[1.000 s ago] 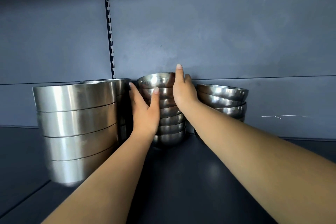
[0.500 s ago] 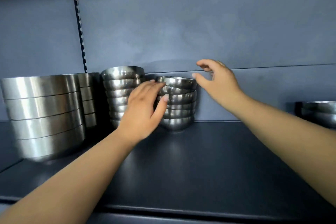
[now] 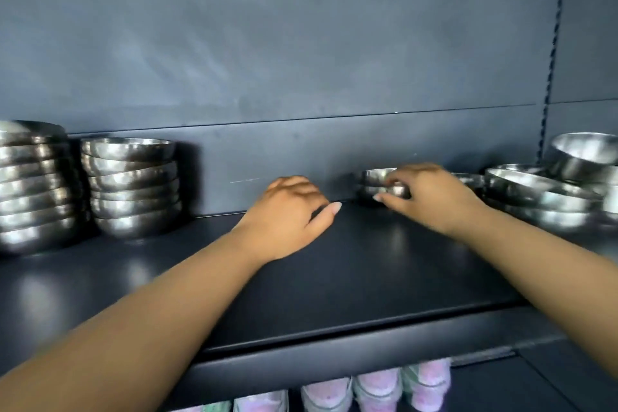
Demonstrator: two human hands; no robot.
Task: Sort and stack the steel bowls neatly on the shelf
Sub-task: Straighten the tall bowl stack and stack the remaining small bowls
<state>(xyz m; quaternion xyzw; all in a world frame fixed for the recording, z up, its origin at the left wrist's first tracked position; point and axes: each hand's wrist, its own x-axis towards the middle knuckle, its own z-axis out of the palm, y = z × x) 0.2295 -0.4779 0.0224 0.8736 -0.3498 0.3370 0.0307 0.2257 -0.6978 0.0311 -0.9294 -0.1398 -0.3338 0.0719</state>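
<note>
Two stacks of steel bowls stand at the left of the dark shelf [image 3: 334, 278]: a taller stack [image 3: 33, 187] at the frame's edge and a shorter stack [image 3: 132, 187] beside it. My right hand [image 3: 431, 197] reaches over a small pair of stacked steel bowls [image 3: 376, 182] by the back wall, fingers curled on them. My left hand [image 3: 291, 211] hovers over the shelf's middle, fingers loosely curled, holding nothing. More steel bowls [image 3: 541, 197] lie in a loose pile at the right, one bowl [image 3: 585, 154] tilted on top.
The shelf's back panel [image 3: 301, 43] rises behind everything, with a slotted upright [image 3: 551, 43] at the right. On the shelf below, several pink and white packages [image 3: 378, 388] show under the front edge.
The view has swung right. Both hands left the stacks at the left; my right hand now reaches the small bowls near the right pile, and my left hand trails over the shelf's middle.
</note>
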